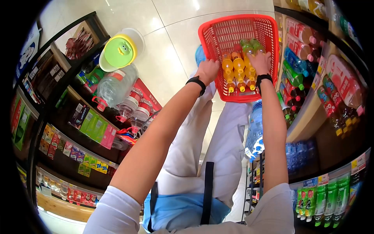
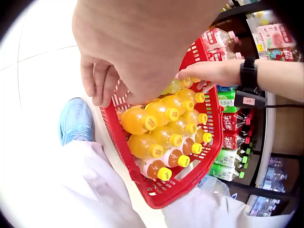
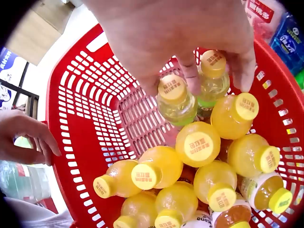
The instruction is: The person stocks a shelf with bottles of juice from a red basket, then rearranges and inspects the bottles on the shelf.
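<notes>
Orange-drink bottles (image 3: 158, 164) are sitting rowed in the red basket (image 3: 88, 137), the right hand (image 1: 260, 61) is holding two paler bottles (image 3: 178, 111) between half-curled fingers, and the left hand (image 1: 208, 70) (whether gripping, unclear) is touching the rim, probably for steadiness.

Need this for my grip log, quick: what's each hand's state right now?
Left hand: at the rim of the red basket; whether it grips cannot be told.
Right hand: closed, holding two pale-yellow bottles.
</notes>
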Demonstrator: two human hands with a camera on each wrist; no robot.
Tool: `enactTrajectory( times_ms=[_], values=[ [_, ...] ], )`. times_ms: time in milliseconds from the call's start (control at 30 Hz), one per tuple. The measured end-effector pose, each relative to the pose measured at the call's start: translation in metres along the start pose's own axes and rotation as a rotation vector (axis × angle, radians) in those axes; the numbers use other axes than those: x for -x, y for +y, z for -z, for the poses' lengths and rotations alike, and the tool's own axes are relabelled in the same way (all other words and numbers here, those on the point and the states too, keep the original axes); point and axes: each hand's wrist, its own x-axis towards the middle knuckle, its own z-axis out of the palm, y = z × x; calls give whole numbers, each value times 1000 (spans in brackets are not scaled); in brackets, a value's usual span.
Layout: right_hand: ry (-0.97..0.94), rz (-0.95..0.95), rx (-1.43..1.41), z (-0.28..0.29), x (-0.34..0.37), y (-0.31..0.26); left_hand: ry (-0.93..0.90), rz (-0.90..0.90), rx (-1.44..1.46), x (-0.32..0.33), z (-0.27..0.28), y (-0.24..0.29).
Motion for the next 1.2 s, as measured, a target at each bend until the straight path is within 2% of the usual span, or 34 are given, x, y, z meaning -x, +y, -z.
enactTrajectory(
  times_ms=[167,300,333,400,433,533,567,667,733,767,833,867,900,933,967,1033,1067,1100,1133,1200],
  values=[
    [-71,52,307,-2,-8,-6,13,-3,43,8,-15,3],
    [-39,128,364,-4,-13,-2,29,-25,28,17,-12,7],
    [-32,131,366,-7,-14,3,36,-24,29,23,-8,9],
    [-49,274,315,-9,-15,7,53,-57,22,31,4,12],
    [36,336,289,-5,-7,5,58,-86,45,37,7,10],
    [52,426,227,19,23,-1,149,-146,90,64,15,2],
    [24,445,130,32,40,-2,177,-122,152,76,18,0],
    [-68,410,-95,84,109,-12,195,-146,161,136,58,-1],
    [4,424,-271,93,157,-3,222,-249,43,178,72,-6],
    [2,362,-391,95,179,-5,184,-273,29,206,75,-8],
    [-40,304,-406,122,228,-11,164,-282,10,264,72,-15],
    [157,484,-588,107,241,-5,159,-287,-28,292,70,-18],
    [-33,365,-528,98,250,5,313,-327,4,324,67,-20],
    [-14,392,-576,98,269,9,238,-294,45,356,75,-15],
    [164,524,-608,105,289,3,255,-244,34,385,62,-19],
    [225,691,-482,69,292,24,289,-198,95,450,66,-6],
    [312,743,-341,90,314,20,253,-125,164,480,54,-6],
    [132,511,-404,66,308,27,270,-98,235,509,55,-2],
    [-36,435,-390,101,336,20,256,-65,169,529,38,-8],
    [-93,398,-225,105,357,21,293,2,225,561,2,-20]
  ],
)
